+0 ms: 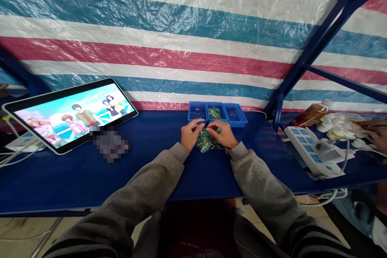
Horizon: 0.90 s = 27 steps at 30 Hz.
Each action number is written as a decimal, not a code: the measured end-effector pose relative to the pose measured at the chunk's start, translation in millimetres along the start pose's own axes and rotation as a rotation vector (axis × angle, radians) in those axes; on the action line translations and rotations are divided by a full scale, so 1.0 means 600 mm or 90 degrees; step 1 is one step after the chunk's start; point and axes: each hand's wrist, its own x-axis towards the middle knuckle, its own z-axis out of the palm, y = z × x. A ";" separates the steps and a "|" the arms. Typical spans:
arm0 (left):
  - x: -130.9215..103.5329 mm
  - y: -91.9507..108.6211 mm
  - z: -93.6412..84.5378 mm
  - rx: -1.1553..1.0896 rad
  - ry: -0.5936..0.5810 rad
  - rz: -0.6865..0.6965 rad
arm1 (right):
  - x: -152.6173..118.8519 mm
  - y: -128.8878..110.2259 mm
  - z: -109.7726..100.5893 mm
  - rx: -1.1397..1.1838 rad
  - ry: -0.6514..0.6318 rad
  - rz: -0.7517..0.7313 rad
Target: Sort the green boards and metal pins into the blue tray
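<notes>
My left hand (190,135) is closed in a pinch above a pile of small green clear-wrapped pieces (204,145) on the blue table. Facing it, my right hand (223,134) also pinches, its fingertips close to those of the left. Whatever lies between the fingers is too small to make out. Thin metal pins (222,146) are scattered under and beside my right hand. Just beyond the hands stand joined blue bins: the left bin (193,120) has a few thin pins, the middle bin (216,113) has green pieces, and the right bin (237,119) shows little inside.
A tablet (127,117) playing a cartoon leans at the left, with a blurred-out item (111,145) before it. At the right are a power strip (305,145), a drink bottle (311,113), white containers (335,125) and another person's hand (377,131). A blue frame post (290,76) rises nearby.
</notes>
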 end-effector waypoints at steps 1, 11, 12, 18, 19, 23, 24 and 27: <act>0.000 0.000 0.001 -0.023 0.006 -0.014 | 0.000 0.000 0.001 0.004 -0.017 -0.007; 0.004 -0.002 0.005 -0.104 0.001 -0.046 | -0.001 0.011 0.004 -0.027 -0.010 0.036; 0.004 -0.004 0.005 -0.099 0.004 -0.044 | -0.001 0.011 0.004 -0.026 -0.010 0.044; 0.003 -0.004 0.005 -0.084 0.005 -0.039 | -0.001 0.008 0.002 -0.016 -0.004 0.061; 0.003 -0.003 0.005 -0.085 0.006 -0.040 | -0.002 0.009 0.002 -0.008 -0.004 0.055; 0.002 0.001 0.004 -0.100 0.005 -0.051 | -0.002 0.009 0.003 0.014 -0.003 0.034; 0.002 0.002 0.004 -0.103 0.007 -0.052 | -0.002 0.009 0.003 0.012 0.001 0.036; 0.004 0.002 0.004 -0.102 0.018 -0.041 | -0.002 0.007 0.003 0.018 0.007 0.054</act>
